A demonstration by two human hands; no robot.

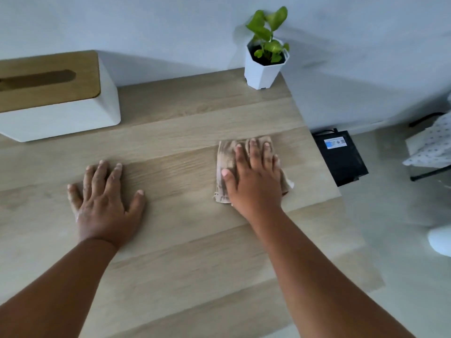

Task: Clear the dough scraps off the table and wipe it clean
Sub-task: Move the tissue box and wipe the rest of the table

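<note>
The right hand (253, 176) lies flat with the fingers spread on a beige cloth (225, 162), pressing it down on the wooden surface (185, 240). The cloth sits near the right edge of the surface, at about 2 o'clock from the middle of the view. The left hand (105, 201) is empty, palm down and fingers spread, resting directly on the surface at about 9 o'clock from the cloth, well apart from it. A white tissue box (56, 103) with a wooden lid stands at 10 o'clock. A small green plant in a white pot (264, 64) stands at 12 o'clock, at the far edge. I see no dough scraps on the surface.
</note>
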